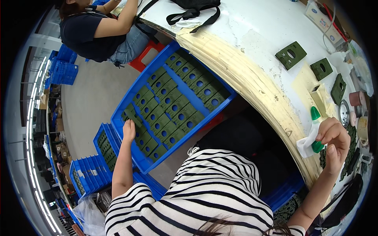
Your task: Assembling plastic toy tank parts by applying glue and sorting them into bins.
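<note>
L hand (129, 130), ctr-left of frame, pinches a green part (134, 116) in the blue crate (189, 93), where a loose hold could drop it onto neighbouring parts (144, 98); R hand (334, 143), far right, curls by a bottle (314, 129), grip unclear.

From the head, we look steeply down, close above the shirt (220, 188) at lower centre, tray (185, 88) mid-frame.
</note>
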Demonstrator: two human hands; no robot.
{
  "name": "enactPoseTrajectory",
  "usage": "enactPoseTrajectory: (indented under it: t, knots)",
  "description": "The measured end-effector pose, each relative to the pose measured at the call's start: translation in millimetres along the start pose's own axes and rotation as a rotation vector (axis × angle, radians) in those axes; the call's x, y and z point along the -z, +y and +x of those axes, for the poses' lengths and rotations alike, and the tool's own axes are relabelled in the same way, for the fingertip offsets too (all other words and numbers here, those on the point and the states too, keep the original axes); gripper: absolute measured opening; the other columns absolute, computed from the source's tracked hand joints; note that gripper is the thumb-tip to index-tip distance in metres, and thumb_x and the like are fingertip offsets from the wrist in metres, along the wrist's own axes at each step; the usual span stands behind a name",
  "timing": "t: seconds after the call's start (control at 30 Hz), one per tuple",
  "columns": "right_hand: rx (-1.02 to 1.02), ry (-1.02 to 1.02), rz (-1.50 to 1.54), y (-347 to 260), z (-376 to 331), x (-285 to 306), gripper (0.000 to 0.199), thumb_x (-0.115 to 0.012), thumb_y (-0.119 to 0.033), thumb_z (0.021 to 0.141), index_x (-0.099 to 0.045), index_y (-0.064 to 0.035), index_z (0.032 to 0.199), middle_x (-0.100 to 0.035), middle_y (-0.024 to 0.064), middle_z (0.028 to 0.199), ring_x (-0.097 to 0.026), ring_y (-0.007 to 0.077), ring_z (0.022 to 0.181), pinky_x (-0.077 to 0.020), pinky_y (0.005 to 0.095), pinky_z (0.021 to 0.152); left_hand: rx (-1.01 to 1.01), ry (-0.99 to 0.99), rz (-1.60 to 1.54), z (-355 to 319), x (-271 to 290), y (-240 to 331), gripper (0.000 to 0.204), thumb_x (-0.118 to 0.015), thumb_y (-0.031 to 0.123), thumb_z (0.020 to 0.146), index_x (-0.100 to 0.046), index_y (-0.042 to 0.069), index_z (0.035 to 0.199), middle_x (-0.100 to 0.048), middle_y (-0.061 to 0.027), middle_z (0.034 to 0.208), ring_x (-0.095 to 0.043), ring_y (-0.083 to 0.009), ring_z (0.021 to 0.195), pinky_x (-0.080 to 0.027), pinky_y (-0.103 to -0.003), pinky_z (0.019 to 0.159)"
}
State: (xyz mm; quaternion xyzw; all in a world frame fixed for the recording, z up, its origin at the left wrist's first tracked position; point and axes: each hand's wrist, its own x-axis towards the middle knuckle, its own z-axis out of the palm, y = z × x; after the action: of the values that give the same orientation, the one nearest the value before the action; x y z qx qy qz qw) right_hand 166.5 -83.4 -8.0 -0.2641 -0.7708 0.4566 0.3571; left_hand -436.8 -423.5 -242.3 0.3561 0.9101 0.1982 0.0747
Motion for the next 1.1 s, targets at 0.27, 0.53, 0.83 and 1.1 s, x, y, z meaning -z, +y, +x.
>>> enactPoseTrajectory:
  t: [0.27, 0.53, 0.83, 1.1]
  knots:
    - [-0.014, -0.005, -0.013, 0, -1, 0, 0.038, -0.062, -0.041, 0.083, -0.052, -0.0059, 0.071, -0.054, 0.0065, 0.072, -0.048, 0.0140, 0.067, -0.0350, 0.0256, 0.061, 0.081, -0.075, -0.006, 4, 5, 12, 0.035, -0.040, 0.025, 0.097, -0.059, -0.005, 0.098, -0.061, -0.0266, 0.096, -0.059, -0.0432, 0.092, -0.045, -0.045, 0.079]
    - [-0.012, -0.016, -0.009, 2, 0, 0, 0.037, -0.062, -0.040, 0.083, -0.052, -0.0058, 0.072, -0.054, 0.0068, 0.073, -0.048, 0.0139, 0.067, -0.0352, 0.0255, 0.062, -0.025, 0.093, -0.004, -8, -5, 2, 0.034, -0.040, 0.023, 0.097, -0.058, -0.005, 0.097, -0.061, -0.0260, 0.097, -0.057, -0.0424, 0.094, -0.044, -0.045, 0.080]
    - [-0.007, -0.026, -0.011, 2, -1, 1, 0.037, -0.062, -0.040, 0.084, -0.052, -0.0058, 0.072, -0.053, 0.0067, 0.074, -0.048, 0.0140, 0.068, -0.0353, 0.0253, 0.063, -0.059, 0.063, 0.020, -10, -2, 4, 0.033, -0.041, 0.022, 0.097, -0.057, -0.006, 0.098, -0.061, -0.0263, 0.096, -0.058, -0.0431, 0.092, -0.044, -0.045, 0.079]
    - [-0.014, -0.043, -0.017, 1, -2, 2, 0.038, -0.061, -0.041, 0.085, -0.051, -0.0057, 0.074, -0.052, 0.0065, 0.075, -0.048, 0.0142, 0.070, -0.0352, 0.0254, 0.065, 0.084, 0.120, -0.069, -1, -2, -10, 0.037, -0.040, 0.026, 0.098, -0.059, -0.004, 0.107, -0.064, -0.0262, 0.098, -0.060, -0.0418, 0.095, -0.045, -0.043, 0.082]
